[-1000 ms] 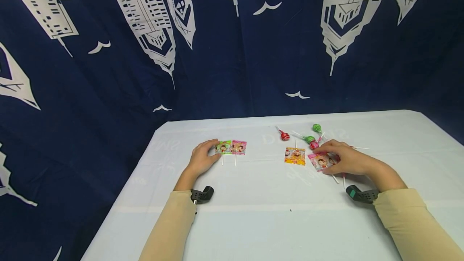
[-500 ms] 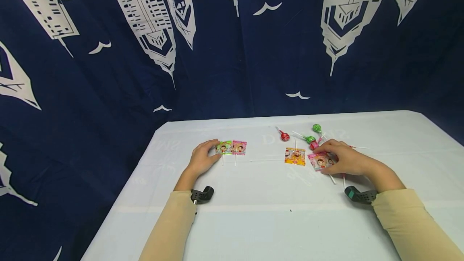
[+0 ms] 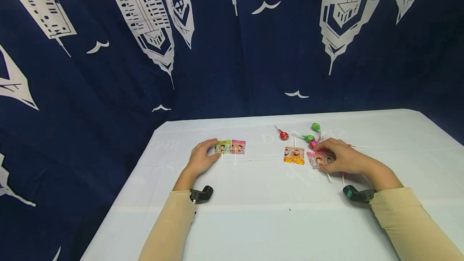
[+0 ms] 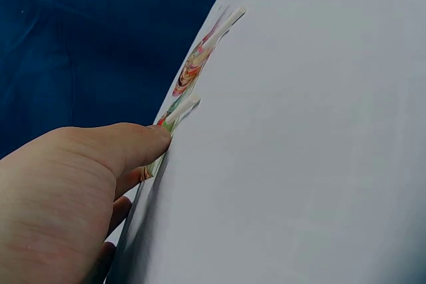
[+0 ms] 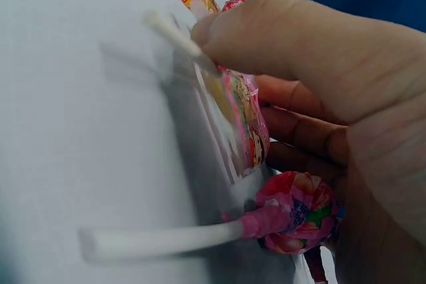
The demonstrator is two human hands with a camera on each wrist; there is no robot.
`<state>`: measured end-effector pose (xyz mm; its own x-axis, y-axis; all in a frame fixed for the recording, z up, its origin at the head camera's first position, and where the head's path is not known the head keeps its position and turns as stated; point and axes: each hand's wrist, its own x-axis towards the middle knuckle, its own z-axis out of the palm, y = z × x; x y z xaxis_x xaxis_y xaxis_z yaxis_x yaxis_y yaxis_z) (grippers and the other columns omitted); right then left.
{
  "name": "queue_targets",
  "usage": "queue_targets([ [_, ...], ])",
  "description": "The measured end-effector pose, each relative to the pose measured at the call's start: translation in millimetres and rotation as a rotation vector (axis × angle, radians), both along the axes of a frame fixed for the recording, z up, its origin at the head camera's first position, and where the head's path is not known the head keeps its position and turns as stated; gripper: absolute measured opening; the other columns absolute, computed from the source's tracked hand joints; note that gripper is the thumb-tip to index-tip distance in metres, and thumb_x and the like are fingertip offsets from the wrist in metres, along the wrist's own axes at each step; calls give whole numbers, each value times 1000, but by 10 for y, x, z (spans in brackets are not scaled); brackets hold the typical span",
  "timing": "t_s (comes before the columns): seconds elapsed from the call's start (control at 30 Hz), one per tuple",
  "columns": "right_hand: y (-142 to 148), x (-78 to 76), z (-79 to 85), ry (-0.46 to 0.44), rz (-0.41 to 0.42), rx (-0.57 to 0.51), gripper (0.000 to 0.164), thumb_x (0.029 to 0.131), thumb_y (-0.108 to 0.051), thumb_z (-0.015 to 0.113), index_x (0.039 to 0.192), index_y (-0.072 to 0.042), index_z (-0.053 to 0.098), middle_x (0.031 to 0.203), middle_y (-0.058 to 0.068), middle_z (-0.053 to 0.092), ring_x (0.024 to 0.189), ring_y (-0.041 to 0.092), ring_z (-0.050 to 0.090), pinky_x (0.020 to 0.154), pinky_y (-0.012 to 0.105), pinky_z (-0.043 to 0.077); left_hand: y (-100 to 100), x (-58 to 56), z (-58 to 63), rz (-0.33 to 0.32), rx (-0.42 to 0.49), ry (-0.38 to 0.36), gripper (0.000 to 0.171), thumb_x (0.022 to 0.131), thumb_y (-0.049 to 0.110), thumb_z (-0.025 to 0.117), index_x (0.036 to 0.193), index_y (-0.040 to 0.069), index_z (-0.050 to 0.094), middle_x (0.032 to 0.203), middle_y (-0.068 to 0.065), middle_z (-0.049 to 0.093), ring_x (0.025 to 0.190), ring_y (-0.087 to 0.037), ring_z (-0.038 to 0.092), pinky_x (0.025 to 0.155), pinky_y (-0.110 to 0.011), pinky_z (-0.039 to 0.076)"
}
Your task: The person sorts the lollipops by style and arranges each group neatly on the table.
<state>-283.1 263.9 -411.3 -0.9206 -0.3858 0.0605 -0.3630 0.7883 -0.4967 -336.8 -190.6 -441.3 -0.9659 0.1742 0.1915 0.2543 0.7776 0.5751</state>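
Note:
In the head view my left hand (image 3: 200, 158) holds the left end of a green flat-wrapped lollipop (image 3: 223, 147) between thumb and fingers. Against its right side lies a pink flat-wrapped lollipop (image 3: 238, 147), both sticks towards me. My right hand (image 3: 342, 157) grips another pink flat lollipop (image 3: 317, 159), thumb on its near edge and fingers on the far edge. Its stick (image 5: 176, 38) juts past my thumb in the right wrist view. Just left of it lies an orange flat lollipop (image 3: 294, 155), stick pointing away. Under my right palm sits a round red-pink lollipop (image 5: 298, 212).
Beyond my right hand lie round lollipops: a red one (image 3: 284, 135), a green one (image 3: 309, 138), a farther green one (image 3: 316, 127) and a red-pink one (image 3: 312, 144). The white table (image 3: 253, 220) meets a dark blue printed cloth (image 3: 232, 71) behind.
My right hand has shifted slightly left with the pink lollipop, which has turned a little so its stick points more towards me. My left hand has stayed in place.

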Motion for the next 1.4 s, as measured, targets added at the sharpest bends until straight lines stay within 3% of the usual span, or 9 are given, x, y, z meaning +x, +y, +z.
queue_targets([
  [0.53, -93, 9, 109, 22, -10, -17, 58, 78, -31, 83, 126, -6, 61, 127, 16, 59, 120, 35, 50, 104, 62, 39, -6, -12, 10, 0, 1, -1, 49, 92, 25, 69, 139, 14, 58, 152, -5, 50, 147, -30, 37, 123, -52, 17],
  [1.17, -379, 55, 261, 118, 18, -26, 59, 79, -27, 82, 130, -6, 59, 129, 15, 57, 127, 39, 48, 105, 63, 40, -44, -27, -18, 2, 18, 4, 50, 92, 25, 69, 139, 14, 58, 152, -6, 51, 147, -31, 37, 123, -53, 16],
  [1.4, -553, 69, 280, 147, 24, -54, 61, 78, -28, 84, 131, -9, 60, 127, 11, 58, 118, 30, 53, 101, 57, 46, -27, -34, -17, -3, 1, 7, 50, 91, 25, 70, 139, 14, 58, 151, -7, 51, 146, -32, 39, 122, -54, 18],
])
